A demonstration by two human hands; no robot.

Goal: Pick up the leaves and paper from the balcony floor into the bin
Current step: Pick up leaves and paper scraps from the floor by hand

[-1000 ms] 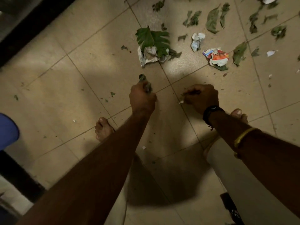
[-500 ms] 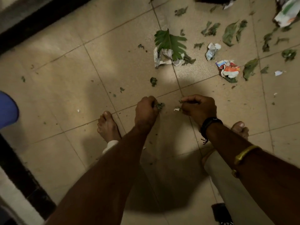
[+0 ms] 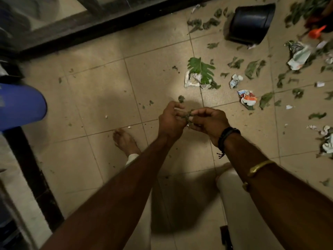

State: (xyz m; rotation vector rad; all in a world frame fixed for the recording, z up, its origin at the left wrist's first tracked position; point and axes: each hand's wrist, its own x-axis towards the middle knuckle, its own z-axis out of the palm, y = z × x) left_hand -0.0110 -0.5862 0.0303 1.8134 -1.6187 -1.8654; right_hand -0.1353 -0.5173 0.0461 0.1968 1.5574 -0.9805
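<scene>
Head view: leaf scraps (image 3: 188,115) pinched between left hand (image 3: 170,120) and right hand (image 3: 210,122); big leaf (image 3: 201,69), black bin (image 3: 252,22) beyond.

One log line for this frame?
phase: gathering | left hand: holds leaf scraps | right hand: pinches same scraps | floor: leaves, paper uncollected

Around the balcony's edges
A blue rounded object (image 3: 21,107) lies at left; a dark door frame (image 3: 108,20) crosses the top.

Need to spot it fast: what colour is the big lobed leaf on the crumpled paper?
Bright green lobed leaf; head view shows it best.
</scene>
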